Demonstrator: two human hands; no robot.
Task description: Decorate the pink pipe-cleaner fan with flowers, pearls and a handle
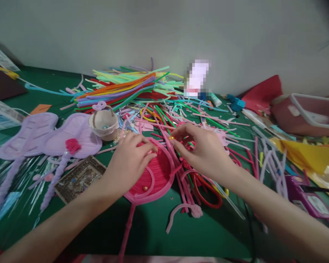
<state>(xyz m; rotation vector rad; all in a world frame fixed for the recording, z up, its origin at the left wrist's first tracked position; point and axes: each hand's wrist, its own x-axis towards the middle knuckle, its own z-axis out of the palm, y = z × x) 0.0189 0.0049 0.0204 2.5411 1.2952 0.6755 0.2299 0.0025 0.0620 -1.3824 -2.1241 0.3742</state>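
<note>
Pink fan (pixel 163 175) lies under my half-curled left hand (pixel 130 159), grip unclear; my right hand (pixel 201 148) pinches a gold bead (pixel 171 138).

The light is dim and soft, with a dull grey wash over the wall (pixel 153 33). At one o'clock coarse pixelation covers a bright, pale pink patch. Diffuse shadow darkens the green tabletop (pixel 219 235) around six o'clock, while the corner at two o'clock falls to black. Wide-angle stretch lengthens both forearms (pixel 52 224) toward eight and four. The chenille stems (pixel 117 89) at eleven smear slightly; a central gold bead (pixel 171 138) catches light.
</note>
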